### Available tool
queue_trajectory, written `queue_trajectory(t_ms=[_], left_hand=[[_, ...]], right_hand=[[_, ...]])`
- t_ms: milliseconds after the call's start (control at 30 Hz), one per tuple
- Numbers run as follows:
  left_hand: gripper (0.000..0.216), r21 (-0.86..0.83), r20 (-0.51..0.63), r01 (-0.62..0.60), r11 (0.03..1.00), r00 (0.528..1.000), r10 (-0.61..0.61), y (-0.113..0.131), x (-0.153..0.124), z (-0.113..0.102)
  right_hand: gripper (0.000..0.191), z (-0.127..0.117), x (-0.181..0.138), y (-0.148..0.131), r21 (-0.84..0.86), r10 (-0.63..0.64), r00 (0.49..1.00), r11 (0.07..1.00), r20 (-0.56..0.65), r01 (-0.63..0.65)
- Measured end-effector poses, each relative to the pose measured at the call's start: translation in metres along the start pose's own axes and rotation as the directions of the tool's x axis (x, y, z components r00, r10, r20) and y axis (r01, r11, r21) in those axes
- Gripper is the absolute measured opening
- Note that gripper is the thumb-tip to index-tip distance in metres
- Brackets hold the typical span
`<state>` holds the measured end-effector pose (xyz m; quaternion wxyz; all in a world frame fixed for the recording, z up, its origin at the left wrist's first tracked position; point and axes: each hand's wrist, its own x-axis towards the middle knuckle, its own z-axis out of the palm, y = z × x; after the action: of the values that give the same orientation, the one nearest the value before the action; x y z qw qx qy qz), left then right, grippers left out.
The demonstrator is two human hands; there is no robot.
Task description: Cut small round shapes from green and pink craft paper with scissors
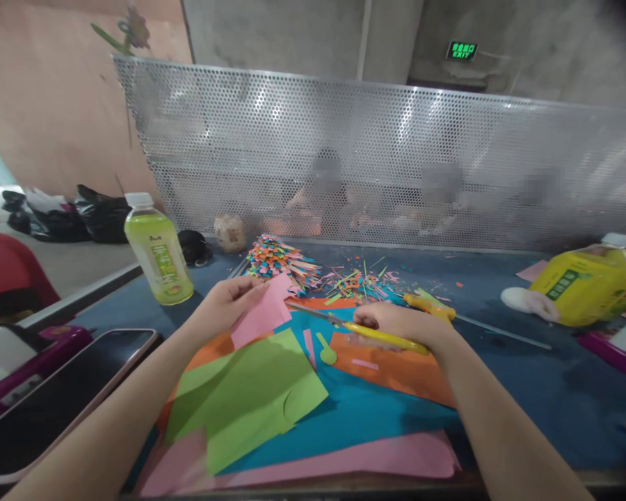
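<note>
My left hand (232,300) pinches a sheet of pink paper (263,313) with a cut, stepped right edge. From the right, my right hand (396,323) grips yellow-handled scissors (391,339), and their blades point left at the pink paper's edge. Whether the blades touch the paper I cannot tell. Beneath both hands lie sheets of green paper (250,390), orange paper (396,372) and blue paper (355,410). A pink strip (365,364) and a small green cutout (327,351) rest on top. Just beyond my left hand is a pile of coloured paper strips (279,261).
Loose paper scraps (362,282) lie beyond my hands. A drink bottle (159,250) and a phone (67,396) are at the left; a yellow bottle (589,285) lies at the right near a yellow-handled tool (430,306). A perforated metal screen (271,153) closes the back, with people behind it.
</note>
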<state>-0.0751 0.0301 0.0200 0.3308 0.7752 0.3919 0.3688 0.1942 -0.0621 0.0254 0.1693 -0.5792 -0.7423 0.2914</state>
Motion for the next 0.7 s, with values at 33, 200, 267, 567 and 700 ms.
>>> queue_trajectory(t_ms=[33,200,267,567,700], left_hand=[[0.034,-0.015,-0.027,-0.003,1.0,1.0,0.003,0.001,0.0,0.001],[0.034,-0.128,0.069,0.039,0.991,0.997,-0.031,0.003,-0.002,0.011],[0.033,-0.158,0.113,0.042,0.987,0.993,-0.024,0.003,-0.004,0.017],[0.029,-0.277,0.212,0.083,0.957,0.977,-0.023,0.001,-0.008,0.029],[0.036,-0.245,0.155,0.034,0.969,0.988,0.004,0.0,-0.007,0.031]], right_hand=[[0.03,0.001,0.002,0.001,0.043,0.001,0.999,0.999,-0.039,0.0],[0.021,0.025,0.022,-0.002,0.318,-0.01,0.97,0.944,-0.243,0.09],[0.031,0.036,0.031,-0.005,0.396,-0.043,0.949,0.902,-0.313,0.172],[0.046,0.055,0.038,-0.013,0.55,-0.047,0.89,0.771,-0.454,0.321],[0.048,0.052,0.04,-0.014,0.594,-0.004,0.893,0.746,-0.451,0.303]])
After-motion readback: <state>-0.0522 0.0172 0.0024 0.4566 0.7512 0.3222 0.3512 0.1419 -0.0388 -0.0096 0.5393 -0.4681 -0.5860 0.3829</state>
